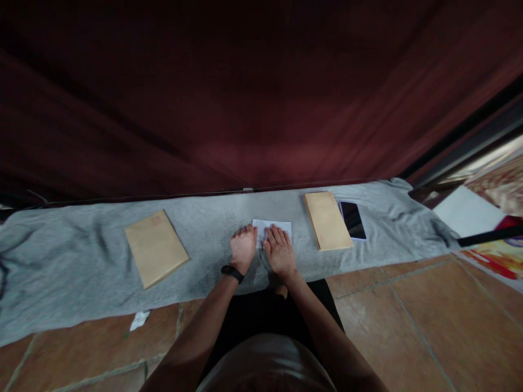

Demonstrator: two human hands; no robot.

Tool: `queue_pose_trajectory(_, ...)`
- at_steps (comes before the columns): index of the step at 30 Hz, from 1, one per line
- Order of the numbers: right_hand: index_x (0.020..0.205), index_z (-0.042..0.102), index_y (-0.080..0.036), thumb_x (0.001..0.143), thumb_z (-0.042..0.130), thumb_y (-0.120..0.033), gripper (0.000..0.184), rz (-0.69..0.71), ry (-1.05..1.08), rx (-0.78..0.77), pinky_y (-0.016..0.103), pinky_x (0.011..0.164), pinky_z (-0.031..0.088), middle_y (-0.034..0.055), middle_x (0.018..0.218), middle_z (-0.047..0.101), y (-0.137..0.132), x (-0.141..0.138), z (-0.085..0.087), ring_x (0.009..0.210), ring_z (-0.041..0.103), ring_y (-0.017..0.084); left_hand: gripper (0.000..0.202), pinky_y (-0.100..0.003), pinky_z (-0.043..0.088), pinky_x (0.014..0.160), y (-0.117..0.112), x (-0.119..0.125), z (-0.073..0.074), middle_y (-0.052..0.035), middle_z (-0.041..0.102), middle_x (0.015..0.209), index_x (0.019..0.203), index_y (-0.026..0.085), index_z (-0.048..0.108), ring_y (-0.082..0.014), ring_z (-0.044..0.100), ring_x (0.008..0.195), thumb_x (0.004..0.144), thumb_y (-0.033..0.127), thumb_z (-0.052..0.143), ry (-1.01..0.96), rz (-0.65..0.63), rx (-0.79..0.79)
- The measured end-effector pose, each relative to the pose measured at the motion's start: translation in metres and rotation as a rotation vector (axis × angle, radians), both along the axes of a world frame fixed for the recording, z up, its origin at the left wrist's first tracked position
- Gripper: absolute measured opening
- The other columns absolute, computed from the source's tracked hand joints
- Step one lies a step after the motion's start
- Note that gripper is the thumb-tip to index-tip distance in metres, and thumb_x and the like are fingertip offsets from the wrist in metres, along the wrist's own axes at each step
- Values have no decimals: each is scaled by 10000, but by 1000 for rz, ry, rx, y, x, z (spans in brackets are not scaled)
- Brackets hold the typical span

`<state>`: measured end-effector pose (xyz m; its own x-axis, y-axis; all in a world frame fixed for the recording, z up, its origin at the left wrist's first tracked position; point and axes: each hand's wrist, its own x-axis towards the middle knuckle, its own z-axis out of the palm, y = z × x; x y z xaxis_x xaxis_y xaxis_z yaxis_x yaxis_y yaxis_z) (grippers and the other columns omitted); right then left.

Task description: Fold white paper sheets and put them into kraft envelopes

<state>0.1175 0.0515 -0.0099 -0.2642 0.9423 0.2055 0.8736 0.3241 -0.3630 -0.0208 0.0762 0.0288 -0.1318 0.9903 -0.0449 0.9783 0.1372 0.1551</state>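
A small white sheet of paper point(261, 224), perhaps folded, lies on the grey cloth in front of me. My right hand point(281, 253) is flat on it, fingers stretched forward and slightly apart. At the paper's left edge rests my left hand point(243, 247), its fingers curled in and its thumb side against the sheet. Nothing shows inside the curled fingers. A dark band circles the left wrist. Both hands cover the lower part of the paper.
The grey cloth point(212, 218) runs along a dark red curtain point(253, 109). A brown envelope point(156, 247) lies to the left. A stack of brown envelopes point(328, 220) and a phone point(353, 220) are on the right. Crumpled white paper point(139, 320) lies on the tiled floor point(388, 321).
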Motion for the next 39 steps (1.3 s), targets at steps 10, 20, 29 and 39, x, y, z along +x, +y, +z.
queue_pose_trajectory(10, 1535, 402, -200, 1067, 355, -369, 500, -54, -61, 15, 494, 1215, 213, 114, 1600, 375, -2, -3, -3, 1483, 335, 279, 406, -393, 512, 834, -3, -1, 0, -144, 720, 1007, 1136, 143, 626, -288, 684, 982, 1046, 353, 290, 37, 17, 75)
queue_pose_trajectory(20, 1563, 321, -100, 1005, 422, -285, 597, 22, -197, -68, 472, 1235, 145, 153, 1620, 311, -4, 1, 3, 1503, 286, 307, 540, -400, 314, 1208, -2, 31, -21, -145, 465, 1544, 1455, 87, 460, -233, 385, 1456, 1048, 401, 295, -232, -436, 170)
queue_pose_trajectory(29, 1540, 381, -107, 997, 400, -239, 559, 12, -197, -41, 480, 1227, 171, 150, 1626, 304, -4, 0, 2, 1495, 297, 310, 601, -408, 217, 1255, -2, 24, -27, -123, 331, 1626, 1558, 111, 307, -201, 248, 1525, 1055, 421, 196, -161, -463, 137)
queue_pose_trajectory(39, 1566, 336, -165, 1017, 372, -227, 553, -64, -137, 17, 475, 1216, 195, 124, 1619, 337, -3, 11, -10, 1489, 307, 275, 623, -456, 146, 1270, -13, 14, -38, -97, 301, 1638, 1561, 128, 314, -223, 185, 1544, 1038, 464, 271, -67, -469, 184)
